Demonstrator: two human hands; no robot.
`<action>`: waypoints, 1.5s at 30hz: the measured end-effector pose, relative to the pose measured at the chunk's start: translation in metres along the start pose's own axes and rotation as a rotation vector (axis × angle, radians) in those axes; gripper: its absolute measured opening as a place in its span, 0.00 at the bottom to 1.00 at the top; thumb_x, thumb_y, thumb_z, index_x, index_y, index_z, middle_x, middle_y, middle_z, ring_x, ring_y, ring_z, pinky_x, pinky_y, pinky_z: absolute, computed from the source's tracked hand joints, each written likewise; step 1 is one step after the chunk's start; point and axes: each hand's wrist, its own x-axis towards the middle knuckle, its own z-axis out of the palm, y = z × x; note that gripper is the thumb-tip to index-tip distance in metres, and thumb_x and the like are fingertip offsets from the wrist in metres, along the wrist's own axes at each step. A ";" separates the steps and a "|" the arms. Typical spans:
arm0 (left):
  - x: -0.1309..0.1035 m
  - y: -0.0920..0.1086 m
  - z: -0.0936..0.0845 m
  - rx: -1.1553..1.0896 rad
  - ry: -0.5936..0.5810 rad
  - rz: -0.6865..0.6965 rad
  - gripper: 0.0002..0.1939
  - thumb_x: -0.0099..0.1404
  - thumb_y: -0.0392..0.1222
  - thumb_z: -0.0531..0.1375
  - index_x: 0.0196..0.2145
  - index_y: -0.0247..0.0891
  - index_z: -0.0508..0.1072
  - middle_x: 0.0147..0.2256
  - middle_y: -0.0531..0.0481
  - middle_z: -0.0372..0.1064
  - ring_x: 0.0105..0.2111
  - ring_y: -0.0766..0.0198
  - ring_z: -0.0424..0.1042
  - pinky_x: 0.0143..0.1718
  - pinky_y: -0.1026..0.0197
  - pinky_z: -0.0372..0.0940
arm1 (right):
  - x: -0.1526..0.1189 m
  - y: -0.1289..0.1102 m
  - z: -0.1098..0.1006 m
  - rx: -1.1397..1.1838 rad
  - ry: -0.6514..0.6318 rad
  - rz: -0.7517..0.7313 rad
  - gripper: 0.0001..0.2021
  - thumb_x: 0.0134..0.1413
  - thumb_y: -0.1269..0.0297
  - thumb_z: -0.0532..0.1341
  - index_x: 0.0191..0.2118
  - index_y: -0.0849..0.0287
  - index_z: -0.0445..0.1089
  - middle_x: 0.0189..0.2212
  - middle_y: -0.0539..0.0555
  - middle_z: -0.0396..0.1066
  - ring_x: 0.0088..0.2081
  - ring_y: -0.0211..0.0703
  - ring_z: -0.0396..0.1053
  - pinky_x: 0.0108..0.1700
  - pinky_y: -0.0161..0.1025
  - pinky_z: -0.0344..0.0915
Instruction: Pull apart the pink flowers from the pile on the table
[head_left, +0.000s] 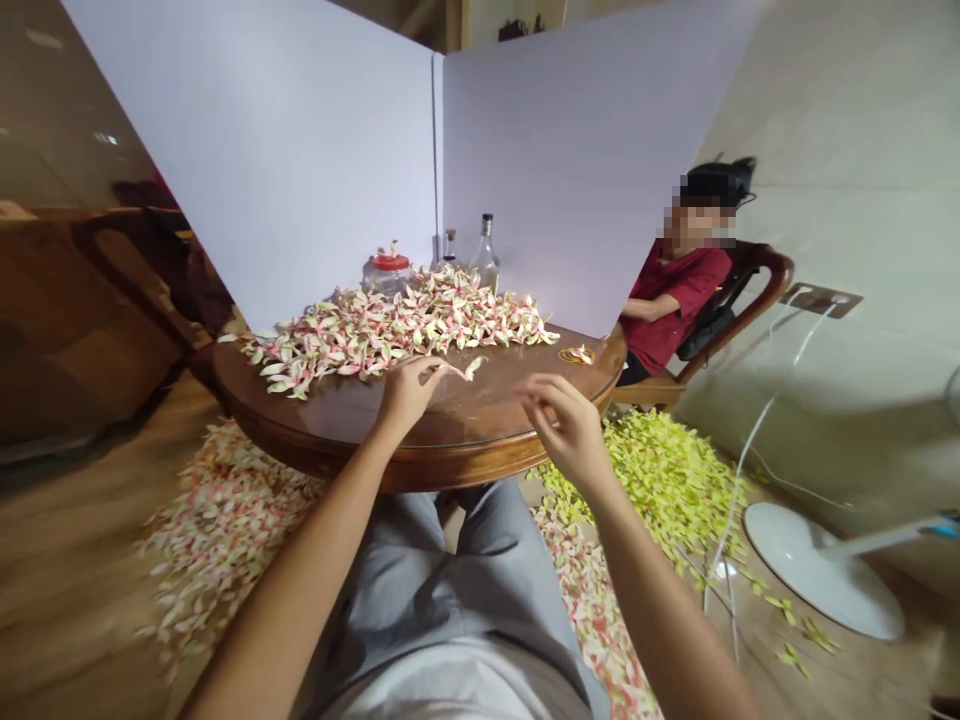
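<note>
My left hand (411, 400) is closed in a pinch over the round wooden table (420, 455). Between its fingertips is a pink-and-white flower (470, 371) whose tip points to the right. A little to the right of the flower hovers my right hand (566, 425), fingers loosely bent and apart, with fingertips slightly blurred; I see nothing held in it. Behind both hands, a heap of similar pink-and-white flowers (360, 330) covers the back of the table. A small bundle of yellow rubber bands (566, 355) lies near the right edge, with a flower piece on it.
A red-lidded jar (388, 275) and glass bottles (486, 255) stand behind the heap, against white panels (555, 160). Pink-white flowers (217, 510) and yellow-green ones (667, 475) cover the floor. A person in red (686, 285) sits at right, near a white stand base (817, 570) and cables.
</note>
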 end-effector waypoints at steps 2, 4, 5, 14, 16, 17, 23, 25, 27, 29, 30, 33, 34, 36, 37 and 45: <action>-0.008 -0.003 0.004 -0.047 0.029 0.011 0.08 0.66 0.37 0.60 0.38 0.40 0.80 0.39 0.45 0.79 0.40 0.56 0.75 0.46 0.56 0.67 | 0.033 0.009 0.028 0.059 0.009 -0.028 0.12 0.65 0.57 0.58 0.45 0.55 0.76 0.48 0.60 0.71 0.48 0.49 0.70 0.49 0.42 0.65; -0.017 -0.007 0.006 -0.086 0.050 0.010 0.09 0.66 0.34 0.60 0.38 0.41 0.81 0.39 0.44 0.79 0.42 0.55 0.75 0.49 0.53 0.68 | 0.053 0.020 0.054 0.180 -0.080 -0.002 0.12 0.63 0.55 0.60 0.40 0.57 0.77 0.45 0.60 0.72 0.45 0.49 0.69 0.48 0.42 0.63; -0.021 -0.009 0.006 -0.105 0.057 0.007 0.09 0.66 0.34 0.60 0.38 0.41 0.81 0.39 0.44 0.79 0.42 0.55 0.75 0.50 0.52 0.68 | 0.058 0.025 0.065 0.234 -0.131 0.015 0.12 0.62 0.55 0.61 0.37 0.57 0.77 0.41 0.59 0.73 0.41 0.47 0.69 0.46 0.41 0.63; -0.031 -0.013 0.017 -0.354 0.090 -0.168 0.10 0.65 0.40 0.63 0.44 0.43 0.79 0.39 0.45 0.80 0.40 0.55 0.78 0.43 0.54 0.71 | 0.047 0.046 0.114 0.674 -0.241 0.245 0.17 0.57 0.47 0.64 0.36 0.58 0.71 0.29 0.51 0.73 0.31 0.40 0.69 0.34 0.36 0.64; -0.029 -0.011 0.022 -0.436 0.075 -0.200 0.11 0.65 0.43 0.63 0.45 0.41 0.79 0.39 0.44 0.80 0.40 0.55 0.79 0.42 0.55 0.72 | 0.046 0.052 0.119 0.759 -0.211 0.295 0.18 0.55 0.46 0.65 0.36 0.57 0.70 0.31 0.51 0.74 0.31 0.40 0.69 0.33 0.36 0.65; -0.028 -0.010 0.024 -0.477 0.060 -0.209 0.11 0.65 0.44 0.63 0.45 0.41 0.79 0.40 0.44 0.80 0.42 0.54 0.79 0.43 0.55 0.72 | 0.045 0.056 0.121 0.792 -0.190 0.316 0.18 0.54 0.45 0.65 0.36 0.57 0.70 0.31 0.51 0.73 0.31 0.40 0.69 0.33 0.36 0.65; -0.024 -0.017 0.040 -0.678 -0.021 -0.267 0.19 0.59 0.53 0.68 0.43 0.38 0.80 0.42 0.41 0.80 0.41 0.51 0.80 0.42 0.53 0.75 | 0.041 0.071 0.129 0.903 -0.121 0.402 0.18 0.50 0.48 0.69 0.35 0.57 0.70 0.31 0.50 0.71 0.32 0.39 0.67 0.35 0.36 0.66; -0.024 -0.020 0.042 -0.724 -0.033 -0.294 0.21 0.57 0.55 0.69 0.42 0.37 0.79 0.41 0.40 0.80 0.39 0.51 0.80 0.40 0.52 0.76 | 0.040 0.072 0.129 0.922 -0.139 0.416 0.18 0.49 0.48 0.69 0.34 0.58 0.70 0.31 0.50 0.71 0.31 0.38 0.67 0.34 0.35 0.66; -0.025 -0.022 0.042 -0.760 -0.047 -0.318 0.23 0.56 0.56 0.69 0.42 0.37 0.79 0.41 0.40 0.79 0.38 0.52 0.79 0.38 0.52 0.76 | 0.039 0.072 0.130 0.941 -0.163 0.426 0.19 0.49 0.47 0.69 0.34 0.58 0.71 0.30 0.50 0.71 0.30 0.37 0.66 0.33 0.35 0.65; -0.027 -0.023 0.042 -0.788 -0.058 -0.338 0.24 0.55 0.56 0.70 0.43 0.36 0.78 0.41 0.39 0.79 0.37 0.52 0.79 0.37 0.52 0.76 | 0.039 0.072 0.130 0.958 -0.181 0.429 0.18 0.50 0.47 0.69 0.34 0.58 0.71 0.30 0.50 0.71 0.29 0.37 0.66 0.33 0.35 0.66; -0.027 -0.023 0.042 -0.800 -0.061 -0.348 0.24 0.55 0.56 0.70 0.43 0.36 0.78 0.41 0.39 0.79 0.37 0.52 0.79 0.37 0.53 0.76 | 0.039 0.072 0.130 0.966 -0.185 0.429 0.18 0.50 0.47 0.69 0.34 0.58 0.71 0.30 0.50 0.71 0.30 0.37 0.67 0.33 0.35 0.66; -0.029 -0.023 0.042 -0.828 -0.064 -0.371 0.24 0.54 0.55 0.71 0.42 0.35 0.77 0.40 0.40 0.79 0.37 0.54 0.79 0.37 0.54 0.75 | 0.038 0.072 0.130 0.974 -0.176 0.426 0.17 0.50 0.49 0.69 0.36 0.57 0.71 0.31 0.50 0.72 0.33 0.38 0.69 0.37 0.35 0.68; -0.030 -0.023 0.042 -0.834 -0.067 -0.375 0.24 0.54 0.54 0.71 0.42 0.34 0.77 0.39 0.40 0.79 0.36 0.55 0.79 0.38 0.54 0.75 | 0.038 0.073 0.130 0.970 -0.168 0.425 0.16 0.50 0.50 0.70 0.38 0.56 0.71 0.32 0.50 0.73 0.34 0.39 0.70 0.38 0.35 0.69; -0.030 -0.023 0.042 -0.842 -0.074 -0.376 0.23 0.54 0.52 0.71 0.41 0.34 0.77 0.38 0.42 0.79 0.36 0.56 0.78 0.40 0.54 0.74 | 0.037 0.073 0.130 0.950 -0.156 0.428 0.17 0.50 0.51 0.70 0.42 0.55 0.73 0.35 0.50 0.74 0.36 0.40 0.71 0.39 0.36 0.70; -0.030 -0.023 0.042 -0.842 -0.078 -0.374 0.22 0.54 0.52 0.71 0.41 0.33 0.77 0.37 0.43 0.78 0.36 0.57 0.78 0.41 0.55 0.74 | 0.037 0.073 0.130 0.936 -0.151 0.430 0.18 0.50 0.52 0.70 0.43 0.55 0.74 0.37 0.51 0.75 0.37 0.41 0.72 0.40 0.37 0.71; -0.030 -0.022 0.043 -0.662 -0.100 -0.315 0.16 0.61 0.48 0.67 0.43 0.34 0.76 0.38 0.44 0.77 0.36 0.59 0.77 0.38 0.60 0.70 | 0.039 0.075 0.130 0.824 -0.063 0.418 0.15 0.48 0.54 0.71 0.40 0.57 0.80 0.41 0.54 0.79 0.42 0.48 0.75 0.49 0.43 0.70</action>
